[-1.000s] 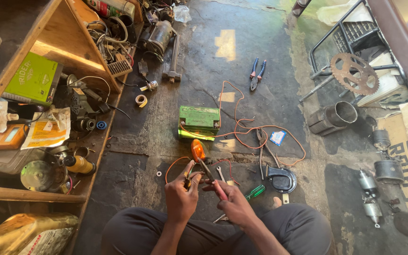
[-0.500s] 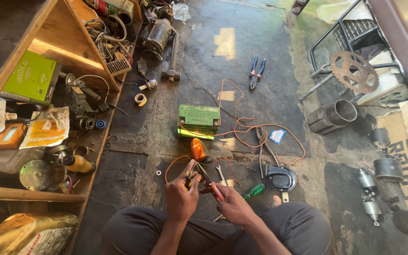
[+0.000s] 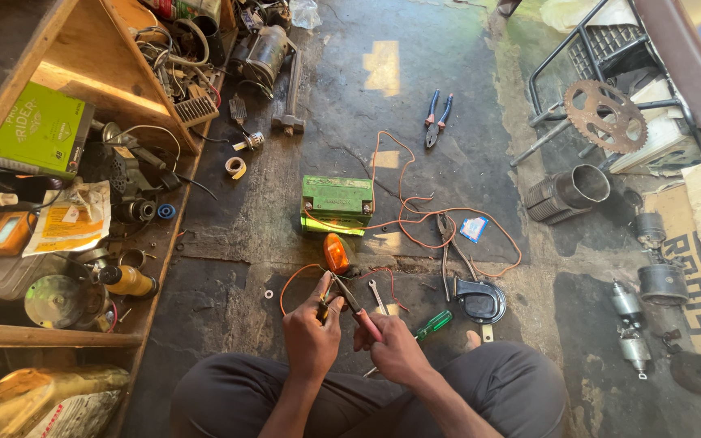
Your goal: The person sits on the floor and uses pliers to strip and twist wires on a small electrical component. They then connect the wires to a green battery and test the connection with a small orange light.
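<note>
A: Nearest items, hands first?
B: Left hand (image 3: 310, 334), grip pinched on a thin orange wire (image 3: 285, 285). Right hand (image 3: 395, 350), grip pressed together around the red-handled pliers (image 3: 356, 306), whose tip met the wire just above the left thumb.

A: Just beyond, on the floor?
B: Orange indicator lamp (image 3: 336, 252), directly past the pliers. Small spanner (image 3: 376, 295) and green-handled screwdriver (image 3: 432, 326), beside the right hand. Black horn (image 3: 481, 300), further right.

A: Middle distance?
B: Green battery (image 3: 336, 203), upright, orange leads looping off to its right.

A: Farthest?
B: Blue-handled pliers (image 3: 436, 118), lying apart. Rusty sprocket (image 3: 605, 116), at a metal frame, far right.
</note>
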